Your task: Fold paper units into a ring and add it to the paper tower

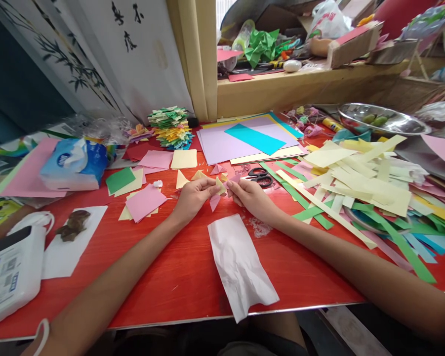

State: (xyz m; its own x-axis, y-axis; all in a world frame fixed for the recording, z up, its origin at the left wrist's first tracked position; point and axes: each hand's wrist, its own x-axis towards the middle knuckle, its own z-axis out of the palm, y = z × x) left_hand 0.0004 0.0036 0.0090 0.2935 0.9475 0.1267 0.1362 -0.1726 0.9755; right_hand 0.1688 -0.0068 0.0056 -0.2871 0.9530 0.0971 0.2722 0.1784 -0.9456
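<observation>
My left hand (197, 197) pinches a small yellow folded paper piece (220, 185) over the middle of the table. Close beside it, my right hand (252, 199) is closed on a pink folded paper piece (233, 182). The two pieces meet or overlap between my fingertips; how they join is hidden. A pink paper point hangs just below the left fingertips. Beyond my hands lie a yellow paper triangle (181, 179) and a pink folded triangle (218, 169). Black-handled scissors (260, 177) rest past my right hand. A creased white paper sheet (240, 267) lies in front of me.
Square paper stacks (146, 202) lie on the left, near a tissue pack (74, 163). Behind them stands a layered folded-paper stack (170, 127). Lilac sheets (215, 143) lie at the back. Paper strips (370, 188) and a metal bowl (400, 129) crowd the right.
</observation>
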